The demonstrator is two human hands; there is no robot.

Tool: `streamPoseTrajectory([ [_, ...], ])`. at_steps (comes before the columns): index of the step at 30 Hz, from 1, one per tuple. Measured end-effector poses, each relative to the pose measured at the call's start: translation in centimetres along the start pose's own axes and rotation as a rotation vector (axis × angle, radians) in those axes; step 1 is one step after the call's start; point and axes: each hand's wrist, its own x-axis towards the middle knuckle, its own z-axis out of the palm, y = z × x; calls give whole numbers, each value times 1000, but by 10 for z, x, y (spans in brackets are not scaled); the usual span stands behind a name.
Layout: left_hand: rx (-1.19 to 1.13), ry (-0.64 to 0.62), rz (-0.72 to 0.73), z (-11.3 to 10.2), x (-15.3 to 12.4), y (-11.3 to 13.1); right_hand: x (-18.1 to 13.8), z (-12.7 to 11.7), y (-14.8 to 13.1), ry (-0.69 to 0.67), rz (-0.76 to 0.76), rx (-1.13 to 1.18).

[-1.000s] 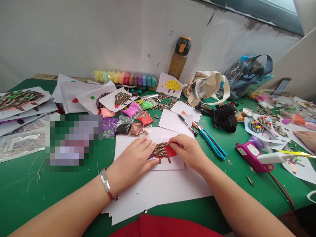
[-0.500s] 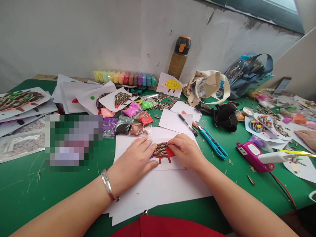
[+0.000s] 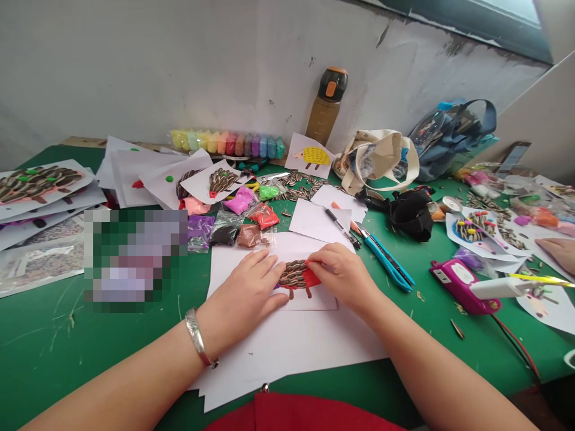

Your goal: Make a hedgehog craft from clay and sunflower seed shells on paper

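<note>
A hedgehog picture (image 3: 294, 274) lies on white paper in front of me, its body covered with striped sunflower seeds and a patch of red clay (image 3: 311, 278) on the right. My left hand (image 3: 250, 287) rests flat over the picture's left side, fingers stretched out, hiding part of it. At the upper edge of the red clay, the thumb and fingertips of my right hand (image 3: 338, 272) are pinched together. Whatever sits between them is too small to make out. Below the body show two brown clay legs (image 3: 300, 294). Larger white sheets (image 3: 269, 347) lie underneath.
Bags of coloured clay (image 3: 224, 226) stand beyond my left hand. A pile of sunflower seeds (image 3: 305, 184) lies farther back. To the right are pens (image 3: 344, 227), a blue utility knife (image 3: 389, 260) and a pink glue gun device (image 3: 465, 286). Another person's hand (image 3: 557, 251) rests at far right.
My right fingertips have shifted very slightly at the top edge of the red clay, where a bit more red shows. My left hand stays in place.
</note>
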Motion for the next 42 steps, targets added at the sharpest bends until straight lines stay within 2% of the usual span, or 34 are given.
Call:
streamPoseTrajectory([
  [10, 2, 20, 3, 0, -1, 0, 1, 3, 0, -63, 12, -6],
  [17, 23, 34, 7, 0, -2, 0, 5, -11, -2, -47, 92, -26],
  [21, -5, 40, -2, -2, -1, 1, 35, -22, -10, -95, 54, -148],
  [24, -23, 47, 2, -2, -1, 0, 71, -20, -15, -187, -3, -380],
  [25, -28, 49, 4, -2, -1, 0, 83, -17, -16, -212, -22, -477],
  [28, -34, 44, 4, -2, -1, 0, 112, -2, -17, -219, -53, -540],
  [32, -42, 21, -8, -4, -2, 1, 129, 20, -19, -233, -85, -572],
  [37, -49, 13, -14, -4, -2, 1, 134, 26, -20, -222, -99, -538],
  [40, -53, 26, -7, -3, -2, 0, 120, 13, -20, -194, -72, -488],
  [42, -58, 31, 1, -3, -1, 0, 99, -1, -20, -162, -46, -421],
])
